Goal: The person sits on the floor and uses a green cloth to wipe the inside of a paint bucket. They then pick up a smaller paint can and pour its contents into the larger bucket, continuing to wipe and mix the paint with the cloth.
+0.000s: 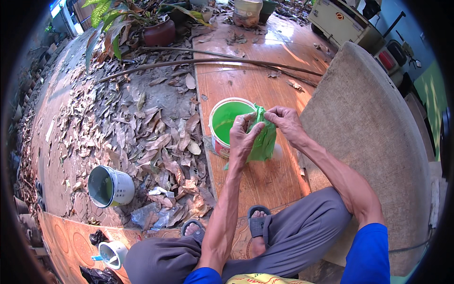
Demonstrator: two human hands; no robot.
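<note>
My left hand point(243, 135) and my right hand point(285, 124) are both closed, pinching the upper edge of a limp, crumpled green sheet point(263, 143) between thumbs and fingers. Whether it is thin plastic or cloth I cannot tell. It hangs down just right of a round bucket point(212, 124) with a whitish rim, and my left hand covers part of that bucket's right side. Bright green coats the bucket's inner wall, with green paint-like liquid lower down. The bucket stands on the brown tiled floor point(236, 184) ahead of my sandalled feet.
A white bucket point(124, 188) with a dark inside leans among dry leaves point(146, 137) to the left. Nearer stands a small white pail point(118, 251) beside black plastic bags point(97, 274). Long sticks point(208, 60) lie across the tiles ahead. A large brown board point(364, 137) fills the right side.
</note>
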